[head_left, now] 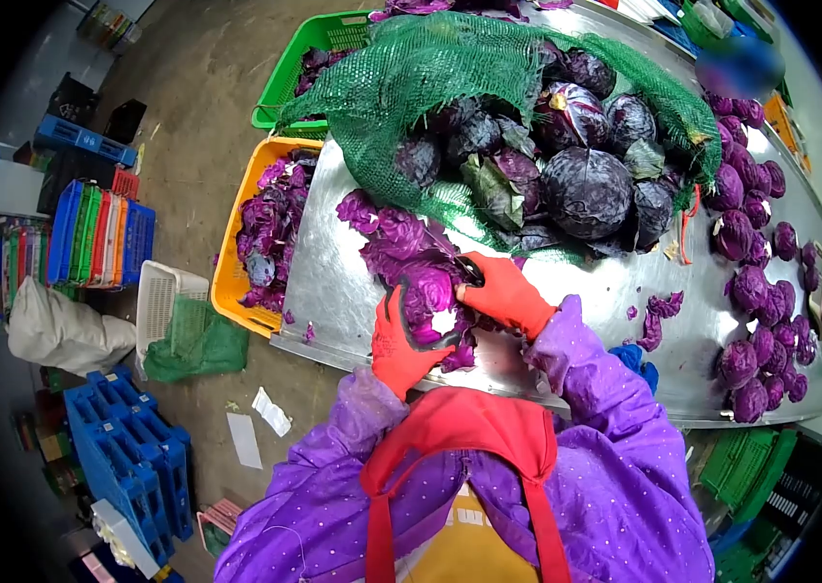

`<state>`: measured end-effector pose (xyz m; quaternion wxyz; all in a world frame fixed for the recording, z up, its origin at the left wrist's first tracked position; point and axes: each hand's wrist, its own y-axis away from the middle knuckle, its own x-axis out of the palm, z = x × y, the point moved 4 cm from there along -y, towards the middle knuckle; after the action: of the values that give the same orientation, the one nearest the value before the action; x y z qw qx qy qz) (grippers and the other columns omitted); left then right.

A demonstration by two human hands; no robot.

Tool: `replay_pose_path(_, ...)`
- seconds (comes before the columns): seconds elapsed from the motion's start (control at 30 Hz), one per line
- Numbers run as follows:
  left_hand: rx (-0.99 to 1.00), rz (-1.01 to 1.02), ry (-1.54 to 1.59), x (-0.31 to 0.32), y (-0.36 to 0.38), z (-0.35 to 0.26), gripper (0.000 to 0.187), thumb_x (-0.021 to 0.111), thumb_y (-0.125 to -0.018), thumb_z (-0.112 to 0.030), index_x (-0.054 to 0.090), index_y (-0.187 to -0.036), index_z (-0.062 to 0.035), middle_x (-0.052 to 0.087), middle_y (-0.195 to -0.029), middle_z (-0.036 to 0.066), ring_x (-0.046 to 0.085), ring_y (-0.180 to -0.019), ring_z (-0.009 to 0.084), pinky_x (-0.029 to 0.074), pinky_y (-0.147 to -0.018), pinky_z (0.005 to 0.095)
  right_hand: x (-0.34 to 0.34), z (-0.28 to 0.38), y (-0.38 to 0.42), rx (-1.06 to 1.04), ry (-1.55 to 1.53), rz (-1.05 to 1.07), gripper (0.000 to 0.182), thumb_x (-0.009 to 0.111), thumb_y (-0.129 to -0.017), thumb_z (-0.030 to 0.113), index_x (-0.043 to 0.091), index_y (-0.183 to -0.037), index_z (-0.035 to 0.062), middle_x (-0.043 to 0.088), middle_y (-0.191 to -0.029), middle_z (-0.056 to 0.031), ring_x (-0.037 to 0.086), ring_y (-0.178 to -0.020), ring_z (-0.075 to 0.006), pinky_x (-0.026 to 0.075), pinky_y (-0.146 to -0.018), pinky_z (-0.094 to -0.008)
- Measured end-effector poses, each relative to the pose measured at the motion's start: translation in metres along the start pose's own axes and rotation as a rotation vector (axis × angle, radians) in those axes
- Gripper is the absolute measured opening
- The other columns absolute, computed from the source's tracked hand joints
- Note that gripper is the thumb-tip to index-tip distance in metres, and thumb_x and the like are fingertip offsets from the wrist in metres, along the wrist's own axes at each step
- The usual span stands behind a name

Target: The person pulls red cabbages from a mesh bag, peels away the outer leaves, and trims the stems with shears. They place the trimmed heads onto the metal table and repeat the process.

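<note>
A purple cabbage point(428, 296) with a pale cut stem end is held over the near edge of the metal table point(324, 282). Gloved in red and black, my left hand point(401, 340) wraps round its left and lower side. My right hand point(505, 294), in the same kind of glove, pinches at its right side, fingertips against the leaves. Loose purple leaves point(396, 233) lie just beyond the cabbage, and more leaf pieces are beneath it. Farther back, dark whole cabbages point(586, 191) spill from a green mesh sack point(411, 73).
Peeled cabbages point(749, 289) lie along the table's right side. Left of the table stand a yellow crate point(226, 282) of leaves and a green crate point(275, 92). Leaf scraps point(659, 316) and a blue item point(636, 367) are right of my arm. Blue pallets point(129, 466) stand lower left.
</note>
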<state>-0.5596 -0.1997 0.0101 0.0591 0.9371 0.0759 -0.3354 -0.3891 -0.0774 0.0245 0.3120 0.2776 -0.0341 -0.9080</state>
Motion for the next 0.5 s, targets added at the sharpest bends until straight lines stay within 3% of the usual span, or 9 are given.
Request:
replay_pose_path(0.13, 0.023, 0.014, 0.039, 0.000, 0.002, 0.004, 0.118, 0.094, -0.052, -0.032, 0.029, -0.149, -0.0101, 0.038, -0.141, 0.022, 0.044, -0.127, 0.0433, 0.040, -0.105, 0.0491, -0.001, -0.039, -0.029, 0.107, 0.057, -0.115, 0.037, 0.064, -0.078, 0.028, 0.064, -0.098, -0.0024, 0.066, -0.091, -0.0265, 0.064, -0.088, -0.0441, 0.050, -0.078, -0.0472)
replay_pose_path(0.17, 0.054, 0.010, 0.062, -0.003, 0.003, 0.005, 0.116, 0.093, -0.053, -0.033, 0.030, -0.148, -0.0099, 0.038, -0.141, 0.023, 0.043, -0.128, 0.0435, 0.040, -0.105, 0.0494, -0.004, -0.048, -0.034, 0.137, -0.073, -0.082, 0.032, 0.063, -0.077, 0.025, 0.064, -0.090, -0.0042, 0.066, -0.085, -0.0251, 0.065, -0.079, -0.0398, 0.049, -0.073, -0.0454)
replay_pose_path(0.2, 0.054, 0.013, 0.038, -0.008, 0.004, 0.007, 0.115, 0.093, -0.053, -0.034, 0.032, -0.148, -0.0097, 0.038, -0.142, 0.023, 0.043, -0.128, 0.0436, 0.040, -0.105, 0.0498, -0.003, -0.055, -0.035, 0.162, -0.174, -0.087, 0.025, 0.062, -0.078, 0.020, 0.064, -0.086, -0.0036, 0.066, -0.076, -0.0180, 0.063, -0.070, -0.0269, 0.048, -0.067, -0.0407)
replay_pose_path(0.27, 0.040, 0.014, -0.007, -0.019, 0.009, 0.010, 0.113, 0.092, -0.054, -0.037, 0.034, -0.147, -0.0094, 0.038, -0.143, 0.024, 0.042, -0.130, 0.0438, 0.040, -0.105, 0.0507, -0.002, -0.050, -0.026, 0.196, -0.312, -0.029, 0.020, 0.061, -0.080, 0.016, 0.064, -0.087, -0.0027, 0.063, -0.072, -0.0102, 0.058, -0.069, -0.0156, 0.048, -0.066, -0.0352)
replay_pose_path(0.33, 0.106, -0.049, -0.135, -0.036, 0.011, -0.006, 0.111, 0.091, -0.055, -0.043, 0.037, -0.146, -0.0098, 0.035, -0.148, 0.023, 0.037, -0.135, 0.0421, 0.033, -0.109, 0.0526, 0.003, -0.017, -0.010, 0.160, -0.413, 0.018, 0.020, 0.061, -0.082, 0.014, 0.064, -0.093, -0.0024, 0.062, -0.073, -0.0062, 0.056, -0.071, -0.0114, 0.047, -0.067, -0.0315)
replay_pose_path(0.4, 0.196, 0.034, -0.144, -0.031, 0.003, -0.010, 0.109, 0.090, -0.054, -0.042, 0.039, -0.146, -0.0124, 0.033, -0.150, 0.022, 0.032, -0.138, 0.0422, 0.031, -0.110, 0.0533, 0.010, -0.001, 0.003, -0.013, -0.382, 0.054, 0.031, 0.061, -0.084, 0.015, 0.063, -0.109, -0.0025, 0.068, -0.088, -0.0130, 0.062, -0.081, -0.0184, 0.050, -0.077, -0.0341)
replay_pose_path(0.43, 0.157, 0.042, -0.288, -0.028, 0.000, -0.011, 0.110, 0.091, -0.051, -0.036, 0.041, -0.145, -0.0091, 0.037, -0.147, 0.021, 0.036, -0.134, 0.0435, 0.033, -0.110, 0.0525, 0.015, -0.007, 0.005, 0.048, -0.411, 0.005, 0.035, 0.060, -0.084, 0.015, 0.062, -0.114, -0.0019, 0.069, -0.091, -0.0151, 0.064, -0.085, -0.0217, 0.050, -0.081, -0.0350)
replay_pose_path(0.5, 0.187, 0.076, -0.292, -0.030, -0.010, -0.007, 0.110, 0.091, -0.051, -0.038, 0.042, -0.145, -0.0105, 0.037, -0.147, 0.020, 0.036, -0.133, 0.0427, 0.033, -0.110, 0.0519, 0.014, -0.019, 0.008, 0.152, -0.387, -0.138, 0.044, 0.061, -0.085, 0.017, 0.059, -0.125, -0.0006, 0.069, -0.099, -0.0184, 0.066, -0.094, -0.0269, 0.050, -0.087, -0.0361)
